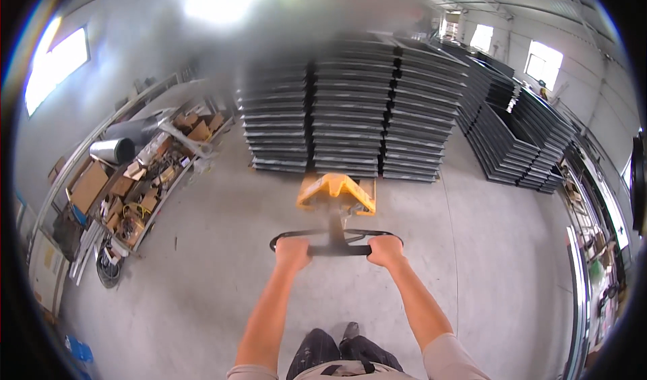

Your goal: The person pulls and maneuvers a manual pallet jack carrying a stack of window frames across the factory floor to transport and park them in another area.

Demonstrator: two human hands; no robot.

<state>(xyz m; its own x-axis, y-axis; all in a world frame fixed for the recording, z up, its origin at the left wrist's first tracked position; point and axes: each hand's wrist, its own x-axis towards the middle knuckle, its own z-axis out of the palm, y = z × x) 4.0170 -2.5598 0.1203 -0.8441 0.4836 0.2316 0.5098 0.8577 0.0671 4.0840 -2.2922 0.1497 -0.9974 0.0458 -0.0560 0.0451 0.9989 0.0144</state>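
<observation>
Both my arms reach forward to the black loop handle of a yellow pallet jack (335,186). My left hand (292,252) is wrapped round the left end of the handle (338,250), and my right hand (386,250) grips its right end. The jack's yellow body stands ahead of the handle, close against tall stacks of dark metal frames (350,110). Its forks are hidden, seemingly beneath the stacks.
Along the left wall, a low rack holds cardboard boxes (87,181), a grey pipe (113,151) and loose parts. More dark frames (515,144) are stacked at the far right. Long metal profiles (577,299) lie along the right side. The upper picture is blurred.
</observation>
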